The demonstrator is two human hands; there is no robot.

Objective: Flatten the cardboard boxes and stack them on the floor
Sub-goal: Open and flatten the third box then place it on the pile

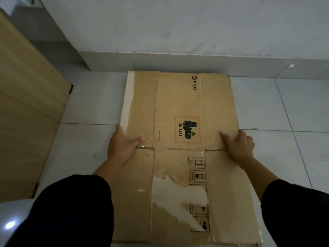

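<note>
Flattened cardboard box (179, 104) flat on tiled floor (284, 107); left hand (122, 143), right hand (239, 144) gripping its side edges.

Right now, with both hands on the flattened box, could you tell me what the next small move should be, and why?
Probably lower the flattened box onto the tiled floor and let go. The left hand and right hand each have a grip on a side edge, thumbs on top, and the box already looks fully flat, its far edge near the wall.
</note>
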